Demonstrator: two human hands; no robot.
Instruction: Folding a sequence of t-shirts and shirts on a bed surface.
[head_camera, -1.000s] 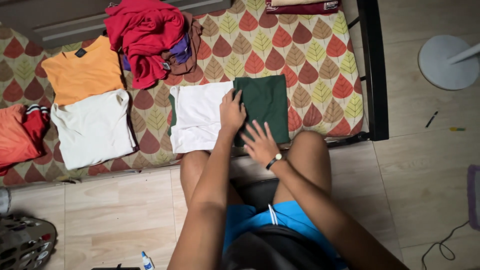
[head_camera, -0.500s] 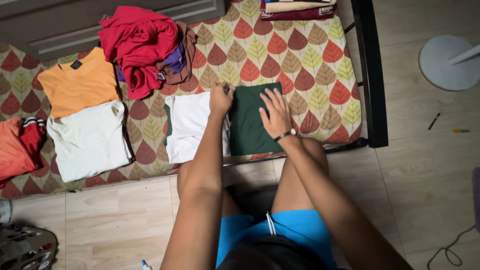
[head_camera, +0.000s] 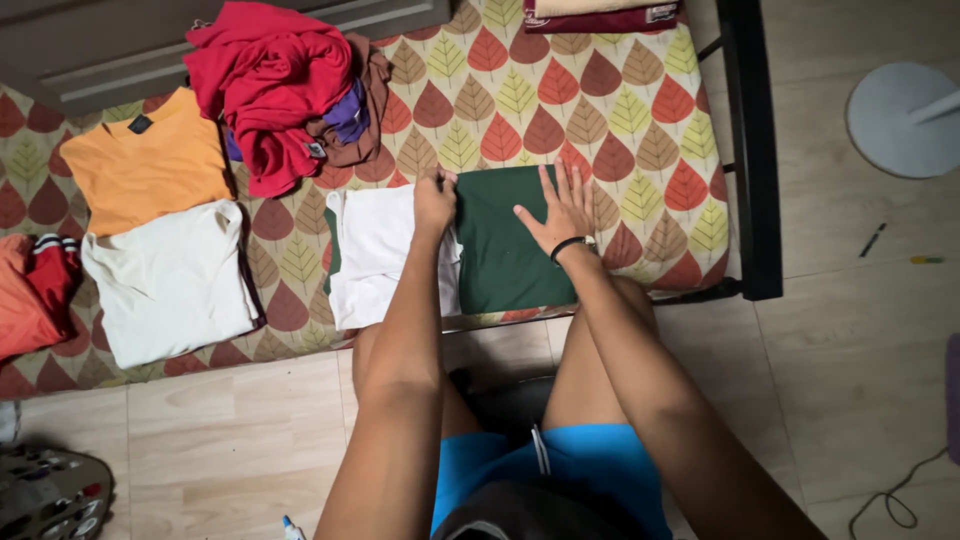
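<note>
Two of our hands were down on the green-and-white shirt (head_camera: 455, 250), which lay half folded at the near edge of the leaf-print mattress (head_camera: 620, 110), just above our knees. Our left hand (head_camera: 435, 200) was clenched on the shirt's far edge, pinching the cloth where the dark green panel met the white one; our right hand (head_camera: 562, 210) lay open and flat, fingers spread, pressing the green panel's far right corner and gripping nothing. Left of the shirt, a cream shirt (head_camera: 170, 280) and an orange shirt (head_camera: 145, 165) lay folded side by side, touching, with a red-and-orange garment (head_camera: 35, 290) at the far left. Beyond the shirt, toward the wall, sat a loose heap of red, purple and brown clothes (head_camera: 290, 85). Well to the right of the shirt, off the mattress, a round white fan base (head_camera: 900, 120) stood on the floor. We judged the risk to be in the fold itself: if the pinch dragged the edge while the flat palm was pressing lightly, the green panel could slide askew and crease. The shirt also lay close to the mattress's near edge, so a hard tug toward us could pull it off onto the floor.
</note>
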